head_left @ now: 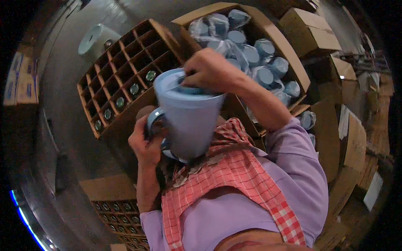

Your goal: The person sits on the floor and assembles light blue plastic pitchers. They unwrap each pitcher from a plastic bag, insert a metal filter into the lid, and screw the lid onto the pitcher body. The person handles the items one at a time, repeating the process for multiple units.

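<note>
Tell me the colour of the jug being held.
Pale blue, lid included; the jug shows best in the head view, held by both hands.

jug (190,121): pale blue plastic | lid (176,83) on | upright, held at chest

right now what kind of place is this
Probably a packing area or warehouse. An open cardboard box holds plastic-wrapped pale blue lids, a brown cardboard divider crate stands beside it, and the hands hold a pale blue plastic jug.

The person wears a lilac long-sleeved shirt (293,167), its sleeves pushed up at the forearms, and over it a red-and-white checked apron (234,175) with a strap toward 5 o'clock.
</note>
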Demonstrator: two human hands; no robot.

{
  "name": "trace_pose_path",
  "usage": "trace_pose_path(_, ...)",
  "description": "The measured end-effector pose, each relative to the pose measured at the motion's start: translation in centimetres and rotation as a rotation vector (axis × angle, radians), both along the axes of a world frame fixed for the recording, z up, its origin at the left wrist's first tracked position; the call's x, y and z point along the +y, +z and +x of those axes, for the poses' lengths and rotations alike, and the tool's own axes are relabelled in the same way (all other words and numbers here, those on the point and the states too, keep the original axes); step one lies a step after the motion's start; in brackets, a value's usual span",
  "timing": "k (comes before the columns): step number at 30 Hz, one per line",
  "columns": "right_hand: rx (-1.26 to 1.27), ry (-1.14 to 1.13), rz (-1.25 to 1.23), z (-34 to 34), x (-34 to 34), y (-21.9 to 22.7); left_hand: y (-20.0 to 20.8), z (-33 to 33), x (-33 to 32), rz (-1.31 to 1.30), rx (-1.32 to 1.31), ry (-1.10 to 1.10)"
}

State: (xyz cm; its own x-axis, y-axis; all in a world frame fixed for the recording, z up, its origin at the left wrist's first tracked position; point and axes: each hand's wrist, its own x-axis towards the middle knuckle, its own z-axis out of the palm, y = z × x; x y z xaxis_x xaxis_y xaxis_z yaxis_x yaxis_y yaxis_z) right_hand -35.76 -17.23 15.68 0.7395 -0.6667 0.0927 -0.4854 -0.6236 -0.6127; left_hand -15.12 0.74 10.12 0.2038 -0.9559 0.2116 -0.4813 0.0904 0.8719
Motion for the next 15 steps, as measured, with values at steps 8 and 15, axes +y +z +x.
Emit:
trace_pose_path(8, -0.840, -0.058, 0.158, -0.1, -2.5, -1.6, -4.1, 3.1, -0.6, -0.241, 0.120, 0.181)
trace_pose_path(15, -0.284, -0.441, 0.647, -6.7, 0.2, -15.3, -9.0, 4.5, 2.3, -0.019, 0.749, 0.540)
